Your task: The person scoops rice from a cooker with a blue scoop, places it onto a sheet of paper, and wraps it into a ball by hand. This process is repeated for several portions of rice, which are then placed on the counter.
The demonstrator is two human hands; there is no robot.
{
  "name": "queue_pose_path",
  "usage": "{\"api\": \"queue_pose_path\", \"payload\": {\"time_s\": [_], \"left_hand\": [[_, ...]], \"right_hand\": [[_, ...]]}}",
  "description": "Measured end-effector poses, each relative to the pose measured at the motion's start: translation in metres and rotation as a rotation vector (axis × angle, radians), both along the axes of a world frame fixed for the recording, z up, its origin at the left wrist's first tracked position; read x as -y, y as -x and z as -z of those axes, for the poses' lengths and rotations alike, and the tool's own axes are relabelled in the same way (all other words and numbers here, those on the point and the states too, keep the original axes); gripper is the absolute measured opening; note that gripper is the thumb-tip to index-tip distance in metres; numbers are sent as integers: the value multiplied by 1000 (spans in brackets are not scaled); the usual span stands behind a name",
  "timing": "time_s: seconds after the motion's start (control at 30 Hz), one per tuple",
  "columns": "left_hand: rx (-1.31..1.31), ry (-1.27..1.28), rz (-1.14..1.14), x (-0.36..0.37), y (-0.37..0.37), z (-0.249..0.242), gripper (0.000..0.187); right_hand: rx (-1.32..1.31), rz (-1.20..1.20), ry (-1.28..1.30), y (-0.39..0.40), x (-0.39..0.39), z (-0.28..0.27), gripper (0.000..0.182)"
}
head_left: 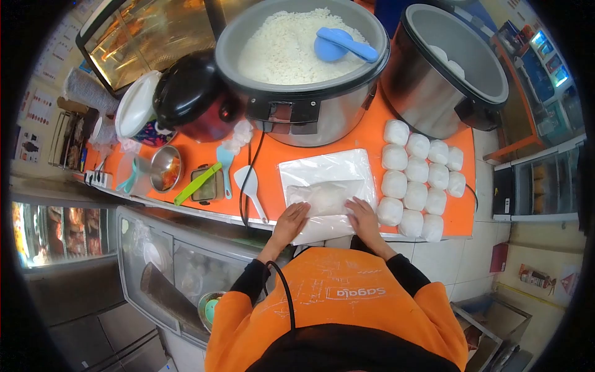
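Note:
A partly folded white sheet of wrapping paper (pixel 310 164) lies on the orange table in front of me, with a mound of rice (pixel 328 197) showing pale through its folded part. My left hand (pixel 293 222) grips the fold at its left end, fingers closed on the paper. At the right end my right hand (pixel 363 218) pinches the same fold. To the right stand several rounded white wrapped packets (pixel 415 167) in close rows. Left of the sheet lies a white rice paddle (pixel 250 189).
A large cooker of rice (pixel 297 53) with a blue scoop (pixel 338 46) stands behind the sheet. Another cooker (pixel 427 87) is at back right. At left are a black-lidded cooker (pixel 192 93), a metal bowl (pixel 166 167), green tongs (pixel 197 184) and a light-blue paddle (pixel 225 167).

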State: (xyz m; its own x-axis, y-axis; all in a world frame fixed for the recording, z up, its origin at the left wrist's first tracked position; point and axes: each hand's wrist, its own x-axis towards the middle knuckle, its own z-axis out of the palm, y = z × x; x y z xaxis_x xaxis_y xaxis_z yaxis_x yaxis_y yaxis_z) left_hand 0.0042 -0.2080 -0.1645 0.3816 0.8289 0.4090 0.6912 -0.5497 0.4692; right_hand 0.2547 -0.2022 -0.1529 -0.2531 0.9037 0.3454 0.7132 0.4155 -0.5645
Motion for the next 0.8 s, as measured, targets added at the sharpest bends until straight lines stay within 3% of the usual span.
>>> {"api": "queue_pose_path", "payload": {"time_s": [0.07, 0.13, 0.23, 0.27, 0.37, 0.43, 0.47, 0.5, 0.57, 0.6, 0.7, 0.8], "left_hand": [[-38, -17, -6, -8, 2, 14, 27], [-92, 11, -27, -20, 0, 19, 34], [-197, 291, -194, -44, -17, 10, 47], [-288, 565, -247, -55, -25, -16, 58], [-364, 206, -170, -75, -26, -32, 55], [-389, 79, 27, -88, -20, -19, 50], [-398, 12, 127, -92, -18, -10, 48], [-361, 115, 86, -89, -19, -7, 45], [-288, 316, 2, -72, -23, 0, 38], [-212, 325, -51, -61, -23, 12, 35], [-195, 91, -153, -34, -29, 20, 38], [-260, 191, -155, -17, -37, 21, 60]], "right_hand": [[-21, 4, -18, -2, -3, 20, 21], [55, 66, 142, 2, -10, 22, 26], [135, 77, 179, 9, -31, 18, 30], [156, 66, 160, 13, -40, 14, 30], [387, 11, 129, 19, -64, -27, 37], [344, -163, -128, 12, -84, -15, 36], [312, -203, -106, 11, -85, -7, 36], [281, -243, -84, 11, -86, 2, 37], [191, -230, 260, 17, -76, 19, 40], [111, -137, 307, 24, -63, 12, 40], [-55, 39, 157, 34, -34, 14, 41], [24, -25, 188, 27, -10, 19, 55]]}}
